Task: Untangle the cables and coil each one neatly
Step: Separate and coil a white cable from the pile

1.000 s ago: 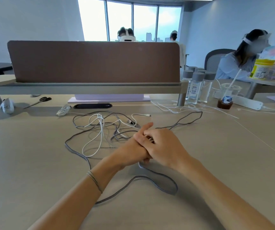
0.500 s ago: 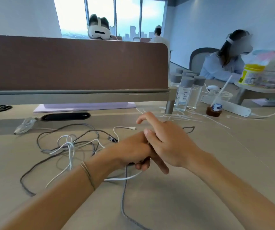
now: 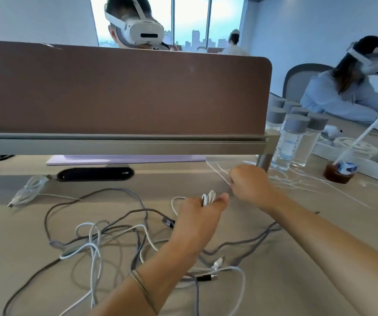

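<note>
Gripping a few small loops of white cable (image 3: 208,198) between thumb and curled fingers, the left hand (image 3: 198,221) hovers above the tan desk (image 3: 320,258). Just beyond it, the right hand (image 3: 250,185) has its fingers curled, apparently pinching a thin white strand. Grey cables (image 3: 106,215) and more white cable lie tangled on the desk at left and beneath both forearms.

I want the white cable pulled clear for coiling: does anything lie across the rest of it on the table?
Yes. The left hand grips a few white cable loops, but its slack is interlaced with the grey cable in the heap to the hand's left. The right hand is beyond, at thin white cords.
</note>
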Demonstrator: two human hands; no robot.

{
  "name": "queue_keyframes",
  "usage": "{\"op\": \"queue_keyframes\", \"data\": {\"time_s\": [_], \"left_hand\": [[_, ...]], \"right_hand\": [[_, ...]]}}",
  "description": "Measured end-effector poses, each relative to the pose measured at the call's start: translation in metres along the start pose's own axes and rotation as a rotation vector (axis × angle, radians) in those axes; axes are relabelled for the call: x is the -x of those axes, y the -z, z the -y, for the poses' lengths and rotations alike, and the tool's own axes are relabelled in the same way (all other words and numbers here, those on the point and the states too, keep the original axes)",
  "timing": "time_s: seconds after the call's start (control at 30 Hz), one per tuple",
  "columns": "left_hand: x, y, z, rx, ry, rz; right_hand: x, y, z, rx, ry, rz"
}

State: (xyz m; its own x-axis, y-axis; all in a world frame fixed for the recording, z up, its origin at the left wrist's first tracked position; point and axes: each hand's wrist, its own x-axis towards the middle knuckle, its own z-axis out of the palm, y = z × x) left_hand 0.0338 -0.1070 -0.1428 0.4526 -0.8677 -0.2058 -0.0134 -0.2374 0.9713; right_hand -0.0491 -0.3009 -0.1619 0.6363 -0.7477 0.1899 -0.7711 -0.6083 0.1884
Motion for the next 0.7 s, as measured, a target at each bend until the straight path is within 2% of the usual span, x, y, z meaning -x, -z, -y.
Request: {"op": "queue_keyframes", "data": {"time_s": [0.07, 0.17, 0.33, 0.43, 0.57, 0.7], "left_hand": [[-0.002, 0.011, 0.002, 0.044, 0.039, 0.011], [0.003, 0.026, 0.003, 0.093, 0.081, 0.073], [0.023, 0.038, 0.005, 0.217, 0.079, 0.251], [0.036, 0.039, 0.005, 0.302, 0.096, 0.289], [0.055, 0.036, 0.009, 0.209, 0.042, 0.178], [0.085, 0.030, 0.007, 0.013, -0.170, 0.187]], "right_hand": [[-0.003, -0.006, 0.007, 0.043, -0.006, 0.010], [0.000, -0.010, 0.010, -0.071, -0.013, 0.007], [0.019, 0.028, 0.016, -0.648, -0.020, 0.086], [0.053, 0.064, 0.028, -0.959, -0.012, 0.083], [0.102, 0.098, 0.038, -1.232, 0.034, 0.090], [0.146, 0.116, 0.045, -1.472, 0.019, 0.125]]}}
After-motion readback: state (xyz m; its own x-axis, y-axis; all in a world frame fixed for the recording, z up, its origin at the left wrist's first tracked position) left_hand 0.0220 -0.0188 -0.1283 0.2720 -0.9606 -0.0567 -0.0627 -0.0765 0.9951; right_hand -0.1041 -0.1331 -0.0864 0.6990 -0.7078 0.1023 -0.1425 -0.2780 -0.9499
